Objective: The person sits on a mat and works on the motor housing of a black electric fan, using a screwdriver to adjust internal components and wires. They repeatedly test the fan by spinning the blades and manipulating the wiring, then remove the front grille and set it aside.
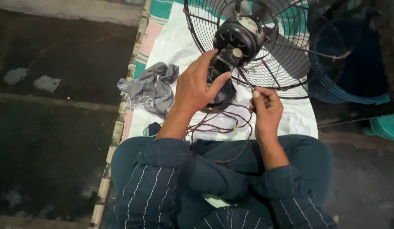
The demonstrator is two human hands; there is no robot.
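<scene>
**A:** At our fingertips: the left hand (194, 87) is spread, thumb and forefinger wide apart, cupped against the black fan motor (237, 40). Fingers touch the housing on its near side; not a closed grasp.

**B:** Right side?

**A:** Our right hand (267, 108) is curled nearly closed, thumb and forefinger pinched on the thin wires (224, 125) just below the motor. Wires run from that pinch down in loops across our lap.

**B:** Motor position relative to the fingers?

**A:** Directly ahead of the left fingertips, up and left of the right hand's pinch. It sits at the centre of the wire fan guard (269, 46), which stands tilted behind it.

**B:** Counts?

**A:** One motor, one guard, one tangle of wires; we cannot tell how many strands. Two hands, both ours.

**B:** Further out?

**A:** One crumpled grey cloth (152, 87) left of the left hand, near but apart. All of it is over a white woven sheet (175, 46). One blue tub (353, 72) beyond the guard, on the right.
</scene>
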